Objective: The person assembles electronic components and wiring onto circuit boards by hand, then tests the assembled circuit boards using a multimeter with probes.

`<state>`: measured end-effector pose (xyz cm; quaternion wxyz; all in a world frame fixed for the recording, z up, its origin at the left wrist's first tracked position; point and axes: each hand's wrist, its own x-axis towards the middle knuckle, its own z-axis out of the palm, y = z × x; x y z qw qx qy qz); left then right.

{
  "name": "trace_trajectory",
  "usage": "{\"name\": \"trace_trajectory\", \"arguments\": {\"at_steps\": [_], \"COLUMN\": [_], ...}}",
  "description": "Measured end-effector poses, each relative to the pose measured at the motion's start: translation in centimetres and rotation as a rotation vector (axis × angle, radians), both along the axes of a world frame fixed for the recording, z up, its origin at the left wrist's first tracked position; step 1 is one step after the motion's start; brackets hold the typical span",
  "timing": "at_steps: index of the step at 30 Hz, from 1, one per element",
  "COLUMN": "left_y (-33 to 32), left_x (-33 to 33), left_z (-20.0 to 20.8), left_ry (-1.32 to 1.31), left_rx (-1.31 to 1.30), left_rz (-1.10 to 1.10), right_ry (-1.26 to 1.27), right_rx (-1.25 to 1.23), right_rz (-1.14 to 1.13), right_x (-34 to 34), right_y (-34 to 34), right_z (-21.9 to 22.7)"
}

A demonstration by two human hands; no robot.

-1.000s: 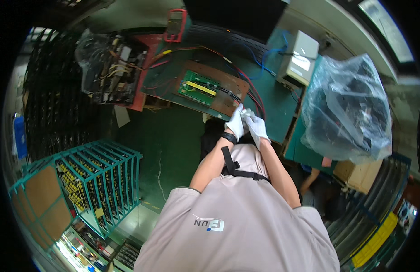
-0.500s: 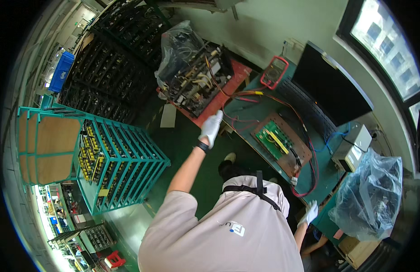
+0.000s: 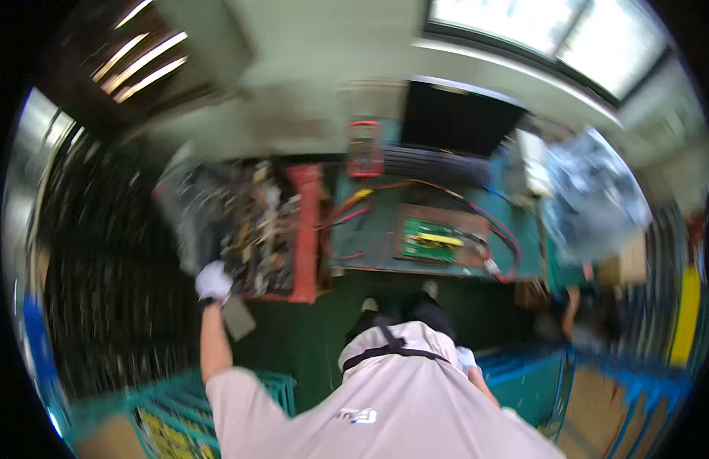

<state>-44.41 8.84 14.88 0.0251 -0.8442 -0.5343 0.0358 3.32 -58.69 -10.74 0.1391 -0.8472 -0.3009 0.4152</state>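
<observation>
My left hand point(image 3: 214, 281), in a white glove, is at the front left corner of the red bench point(image 3: 305, 229), beside a clear plastic bag point(image 3: 192, 206) and an open electronic unit point(image 3: 259, 229) crowded with parts and wires. Motion smears its fingers, so whether it touches the bag or unit is unclear. Low beside my waist is my right hand point(image 3: 465, 358), also white-gloved and partly covered by my body. A green circuit board point(image 3: 431, 239) with a yellow strip lies on a brown board point(image 3: 409, 218) on the green table point(image 3: 370, 256).
A red multimeter point(image 3: 364, 149), a monitor point(image 3: 461, 115) and a keyboard point(image 3: 435, 164) stand along the table's back. Red leads point(image 3: 511, 249) loop over the table. A plastic-wrapped thing point(image 3: 595, 199) is at right. Racks point(image 3: 117, 252) line the left; blue carts point(image 3: 622, 367) stand behind right.
The view has swung round toward the table. My left hand has gone from the bench's near edge to the corner by the plastic bag; my right hand has come in beside my waist.
</observation>
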Motion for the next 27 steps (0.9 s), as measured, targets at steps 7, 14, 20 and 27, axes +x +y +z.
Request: {"name": "trace_trajectory", "arguments": {"at_steps": [7,14,20,27], "left_y": [-0.2,-0.7,-1.4,-0.4], "left_x": [-4.9,-3.1,-3.6,-2.8], "left_z": [-1.5,-3.0,-2.1,-1.5], "left_ry": [0.008,-0.085,-0.063,0.004], "left_rx": [0.06,0.055,0.079,0.053], "left_rz": [-0.055,-0.103,-0.071,-0.04], "right_ry": [0.115,0.232,0.182,0.096], "right_rx": [-0.154,-0.093,-0.093,-0.009], "right_rz": [-0.135,-0.411,-0.338,-0.151], "right_x": [-4.4,-6.0,-7.3,-6.7], "right_y": [6.6,6.8,6.1,4.0], "right_z": [6.5,4.7,1.6,-3.5]}}
